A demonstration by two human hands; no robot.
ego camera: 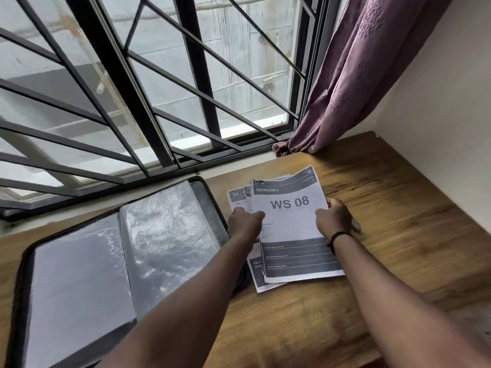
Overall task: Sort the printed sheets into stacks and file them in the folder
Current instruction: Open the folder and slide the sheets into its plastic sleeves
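The printed sheets (289,224) lay in a loose, fanned pile on the wooden table (398,208), just to the right of the open folder (111,261). The top sheet read "BEDROOM 3" and "WS 08" in large type, with dark bands across its head and foot. Beneath it, other sheets stuck out to the left and at the near corner, one showing the number 34 at its top edge.

Both hands were on the pile, one at each side. The left hand (244,221) sat at the left edge of the top sheet, its thumb pointing across the paper and its fingers curled over the edge, gripping the sheets. The right hand (333,217) held the right edge about level with the left, fingers wrapped around the margin and fingertips showing past the paper's side. A dark band (338,236) circled the right wrist.

The folder was spread flat, its black zip border framing two shiny clear plastic sleeves; its right edge almost touched the leftmost sheets, and the left forearm crossed above its near right corner.

Behind the table stood a barred window (159,88), and a purple curtain (358,75) hung down to the table's far edge.
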